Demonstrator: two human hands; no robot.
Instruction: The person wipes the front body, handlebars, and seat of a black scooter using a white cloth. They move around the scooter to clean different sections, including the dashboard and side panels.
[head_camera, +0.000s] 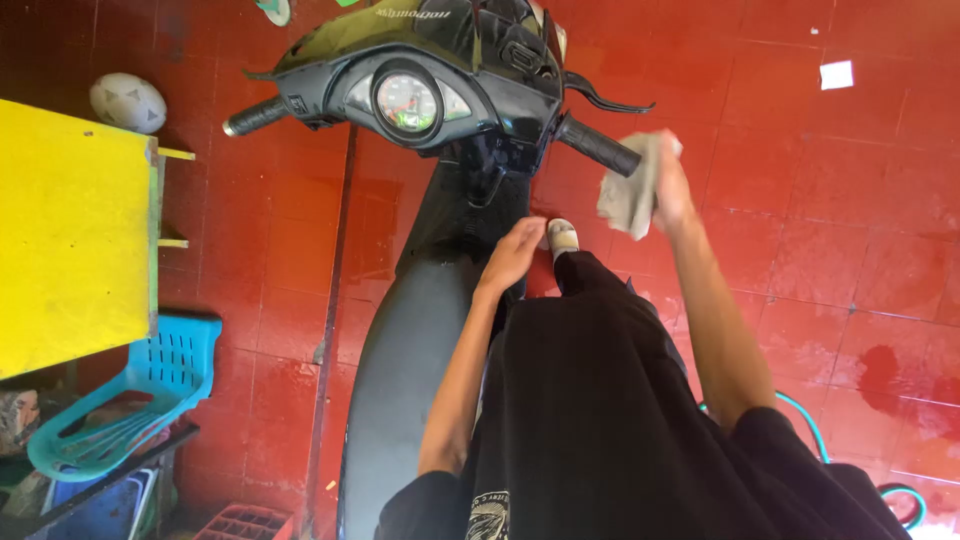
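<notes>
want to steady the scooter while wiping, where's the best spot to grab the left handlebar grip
Judging by its pose, take the left handlebar grip around its ribbed black middle, coming from above with the left hand. It juts out bare with free space around it; the right hand holds a grey rag at the other grip.

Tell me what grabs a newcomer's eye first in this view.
The black motor scooter fills the centre, standing on a wet red tiled floor. The right hand presses a grey cloth beside its right handlebar grip. A bright yellow tabletop sits at left.
</notes>
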